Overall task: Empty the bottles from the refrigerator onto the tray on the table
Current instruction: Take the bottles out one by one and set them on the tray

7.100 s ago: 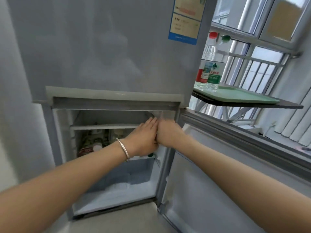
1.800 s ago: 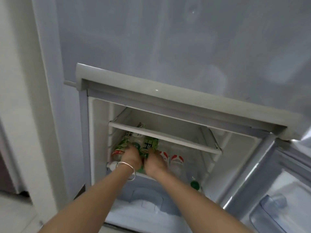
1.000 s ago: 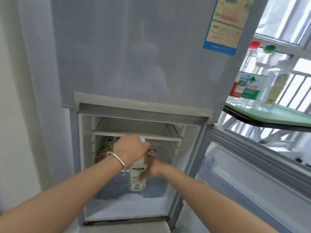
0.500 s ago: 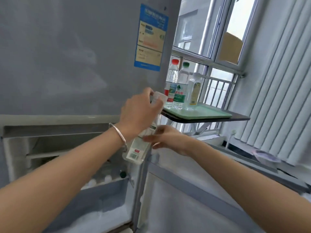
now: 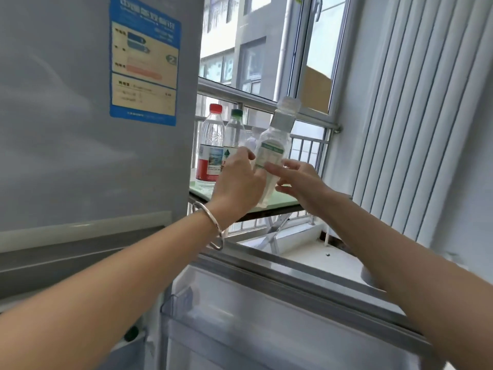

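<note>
A clear bottle with a white cap and a white-and-green label (image 5: 274,145) is held upright in the air over the near edge of the pale green tray (image 5: 282,202). My left hand (image 5: 240,182) grips its lower body. The spread fingers of my right hand (image 5: 296,177) touch its right side. A red-capped bottle (image 5: 210,148) and a green-capped bottle (image 5: 233,140) stand on the tray behind my left hand, and a third clear bottle (image 5: 254,133) is mostly hidden. The grey refrigerator (image 5: 80,116) fills the left; its inside is out of view.
The tray lies on a dark folding table (image 5: 266,212) by the window railing (image 5: 306,121). The open lower refrigerator door (image 5: 280,303) juts out below my arms. White vertical blinds (image 5: 426,116) hang at the right.
Both hands took a clear bottle out of the refrigerator, raised it and carried it right to the tray. It now stands upright, my left hand low on its body.
</note>
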`<state>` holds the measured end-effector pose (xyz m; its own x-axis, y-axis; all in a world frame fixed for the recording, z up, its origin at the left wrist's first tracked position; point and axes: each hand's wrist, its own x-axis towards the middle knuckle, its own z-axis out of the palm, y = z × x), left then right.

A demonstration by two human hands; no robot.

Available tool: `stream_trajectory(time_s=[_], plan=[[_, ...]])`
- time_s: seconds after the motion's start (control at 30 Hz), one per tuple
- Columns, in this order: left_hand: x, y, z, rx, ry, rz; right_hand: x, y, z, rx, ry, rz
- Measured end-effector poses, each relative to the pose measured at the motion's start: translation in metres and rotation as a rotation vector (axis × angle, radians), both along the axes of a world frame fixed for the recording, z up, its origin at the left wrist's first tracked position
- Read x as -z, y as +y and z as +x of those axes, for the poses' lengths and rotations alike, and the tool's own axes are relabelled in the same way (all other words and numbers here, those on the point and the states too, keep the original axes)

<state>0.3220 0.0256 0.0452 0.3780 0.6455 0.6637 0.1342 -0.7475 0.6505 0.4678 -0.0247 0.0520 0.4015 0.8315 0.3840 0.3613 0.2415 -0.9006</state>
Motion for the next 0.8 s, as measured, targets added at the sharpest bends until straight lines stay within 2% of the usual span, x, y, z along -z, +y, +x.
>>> stream_trajectory(time_s=[0.13,0.23,0.47,0.6,0.67,0.8], plan=[[0.003,0.018,0.032,-0.029,0.131,-0.076,0.006,0.033,0.033,0.001,-0.008,-0.027],[0.012,0.032,0.037,-0.127,0.202,-0.085,0.010,0.066,0.036,-0.037,-0.053,-0.055],[0.025,0.052,0.026,-0.286,0.244,-0.121,0.022,0.121,0.020,-0.200,-0.018,-0.104],[0.022,0.060,0.023,-0.282,0.235,-0.147,0.023,0.129,0.019,-0.145,-0.003,-0.119],[0.024,0.059,0.019,-0.241,0.209,-0.159,0.020,0.122,0.014,-0.066,-0.078,-0.117],[0.031,0.045,-0.001,-0.198,0.190,-0.156,0.013,0.090,-0.014,0.096,-0.271,0.032]])
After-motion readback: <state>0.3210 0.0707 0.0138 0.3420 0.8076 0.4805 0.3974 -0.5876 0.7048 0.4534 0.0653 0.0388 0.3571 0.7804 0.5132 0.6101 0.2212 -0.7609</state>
